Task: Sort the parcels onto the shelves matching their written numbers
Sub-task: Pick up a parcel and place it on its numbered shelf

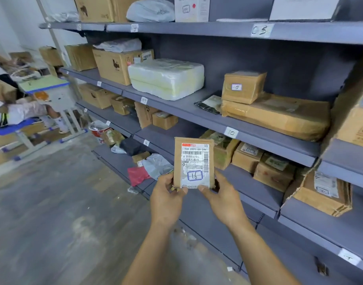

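Two hands, my left hand point(168, 194) and right hand point(223, 199), pinch the lower corners of a small flat brown cardboard parcel point(194, 163), upright at centre frame. Its white label point(193, 154) reads "940 E591-00-344", with "16" penned in blue. Next, I judge: onto the grey metal shelf point(162, 135) behind, its white tag point(146, 142) marked 16.

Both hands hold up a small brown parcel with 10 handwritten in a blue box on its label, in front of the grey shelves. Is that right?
Not quite. The head view shows the handwritten number on the parcel reads 16, not 10. The rest stands: the left hand and right hand hold it in front of the grey shelves.
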Available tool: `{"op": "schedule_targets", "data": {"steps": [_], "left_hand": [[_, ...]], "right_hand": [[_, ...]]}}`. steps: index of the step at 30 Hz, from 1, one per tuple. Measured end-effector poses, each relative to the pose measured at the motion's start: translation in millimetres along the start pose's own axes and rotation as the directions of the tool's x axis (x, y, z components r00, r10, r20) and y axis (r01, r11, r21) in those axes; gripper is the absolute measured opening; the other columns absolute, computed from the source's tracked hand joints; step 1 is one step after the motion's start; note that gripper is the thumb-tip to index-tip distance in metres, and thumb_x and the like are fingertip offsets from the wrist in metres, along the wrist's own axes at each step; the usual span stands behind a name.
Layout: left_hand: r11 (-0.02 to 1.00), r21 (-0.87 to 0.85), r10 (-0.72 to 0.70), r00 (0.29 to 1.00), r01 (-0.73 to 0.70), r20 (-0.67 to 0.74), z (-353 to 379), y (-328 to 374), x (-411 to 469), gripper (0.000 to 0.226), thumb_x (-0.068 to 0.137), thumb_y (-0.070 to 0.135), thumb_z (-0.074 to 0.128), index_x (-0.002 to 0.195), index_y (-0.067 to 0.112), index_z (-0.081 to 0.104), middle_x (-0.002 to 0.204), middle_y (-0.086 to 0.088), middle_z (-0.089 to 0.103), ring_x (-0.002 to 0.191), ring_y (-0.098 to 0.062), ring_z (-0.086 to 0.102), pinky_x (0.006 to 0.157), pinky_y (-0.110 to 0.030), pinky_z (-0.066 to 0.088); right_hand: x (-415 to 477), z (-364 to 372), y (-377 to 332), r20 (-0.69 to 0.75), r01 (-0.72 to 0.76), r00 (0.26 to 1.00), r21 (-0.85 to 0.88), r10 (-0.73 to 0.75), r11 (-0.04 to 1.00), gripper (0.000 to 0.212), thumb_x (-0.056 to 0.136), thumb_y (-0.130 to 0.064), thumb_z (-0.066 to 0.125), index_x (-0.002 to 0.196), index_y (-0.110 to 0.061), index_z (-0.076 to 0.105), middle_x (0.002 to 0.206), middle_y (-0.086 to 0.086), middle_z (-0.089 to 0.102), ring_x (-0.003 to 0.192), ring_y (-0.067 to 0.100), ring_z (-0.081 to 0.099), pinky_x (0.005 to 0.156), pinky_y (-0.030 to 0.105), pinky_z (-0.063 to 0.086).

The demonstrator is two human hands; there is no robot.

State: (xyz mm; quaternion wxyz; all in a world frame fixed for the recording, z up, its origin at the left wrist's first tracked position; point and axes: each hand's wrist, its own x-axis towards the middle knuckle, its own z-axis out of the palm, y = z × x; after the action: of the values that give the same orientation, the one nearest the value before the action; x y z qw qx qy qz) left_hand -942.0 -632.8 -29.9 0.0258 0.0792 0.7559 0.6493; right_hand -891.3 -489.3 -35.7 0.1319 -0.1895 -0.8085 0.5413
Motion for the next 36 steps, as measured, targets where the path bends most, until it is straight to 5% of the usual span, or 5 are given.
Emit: {"op": "schedule_targets", "data": {"steps": [10,15,19,28,36], "left_hand": [[0.999,0.015,-0.035,0.993,0.034,0.113,-99,-47,123,0.035,0.084,-0.002,0.073,0.111,0.019,0.063,0.103,0.010,0.071,0.096,0.006,0.064,0.075,-0.004,0.046],[0.998,0.048,-0.057,0.986,0.050,0.158,-121,-68,167,0.033,0.085,0.000,0.071,0.113,0.016,0.064,0.104,0.009,0.070,0.093,0.010,0.063,0.074,-0.003,0.045],[0.993,0.078,-0.107,0.977,0.094,0.183,-121,-86,202,0.033,0.085,0.003,0.072,0.113,0.020,0.064,0.104,0.009,0.072,0.098,-0.002,0.066,0.084,-0.018,0.052],[0.975,0.189,-0.162,0.953,0.115,0.256,-92,-119,305,0.034,0.083,0.010,0.073,0.113,0.023,0.066,0.104,0.016,0.073,0.099,-0.001,0.067,0.091,-0.027,0.054],[0.967,0.162,-0.234,0.935,0.196,0.266,-73,-139,380,0.031,0.085,0.004,0.073,0.109,0.020,0.063,0.101,0.014,0.073,0.098,-0.001,0.067,0.081,-0.014,0.050]], "right_hand": [[71,133,-38,-0.053,-0.084,0.995,-0.013,0.083,0.996,0.052,0.093,-0.023,0.069,0.140,-0.036,0.052,0.118,-0.024,0.066,0.106,-0.003,0.061,0.091,0.020,0.047],[97,171,-41,-0.076,-0.151,0.986,-0.007,0.150,0.989,0.051,0.094,-0.023,0.069,0.139,-0.039,0.052,0.116,-0.026,0.066,0.102,-0.009,0.059,0.083,0.009,0.043],[126,186,-36,-0.084,-0.198,0.977,-0.022,0.196,0.980,0.050,0.094,-0.025,0.068,0.138,-0.041,0.052,0.114,-0.026,0.067,0.101,-0.010,0.060,0.081,0.008,0.043],[225,206,-12,-0.083,-0.263,0.962,-0.021,0.261,0.964,0.045,0.093,-0.023,0.068,0.132,-0.041,0.055,0.114,-0.026,0.068,0.105,-0.006,0.062,0.091,0.019,0.049],[301,224,-1,-0.075,-0.349,0.935,-0.018,0.346,0.937,0.042,0.092,-0.023,0.068,0.129,-0.038,0.058,0.110,-0.027,0.068,0.097,-0.007,0.062,0.077,0.013,0.044]]}}
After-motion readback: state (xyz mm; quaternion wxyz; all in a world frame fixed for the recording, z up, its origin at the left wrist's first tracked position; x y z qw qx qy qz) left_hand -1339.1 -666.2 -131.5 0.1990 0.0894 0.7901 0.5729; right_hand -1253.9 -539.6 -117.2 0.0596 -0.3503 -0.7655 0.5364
